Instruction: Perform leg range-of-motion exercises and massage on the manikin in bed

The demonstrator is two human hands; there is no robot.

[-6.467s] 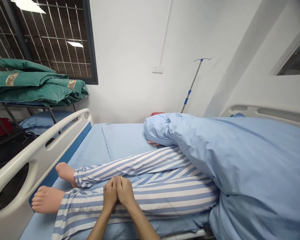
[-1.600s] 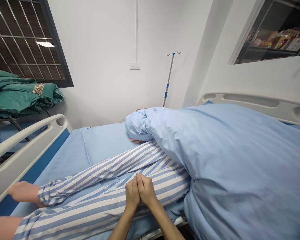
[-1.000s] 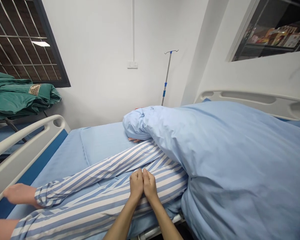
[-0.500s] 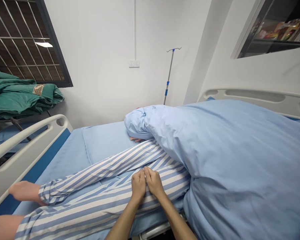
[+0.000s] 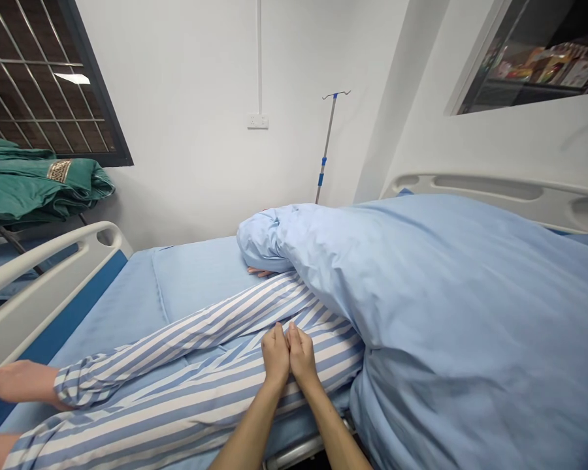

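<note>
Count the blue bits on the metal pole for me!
3 on the pole: the top one by the hooks, then the middle one and the lowest one close together below. The quilt hides the pole's bottom, so there could be more.

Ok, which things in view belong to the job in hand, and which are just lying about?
Likely part of the job:
- left hand and right hand, closed, side by side over the trousers
- striped trousers, nearest the hands
- blue quilt, drawn across the bed

Apparently just about:
- green bundle, far left
- hooked pole, by the wall
- boxes, upper right
</note>
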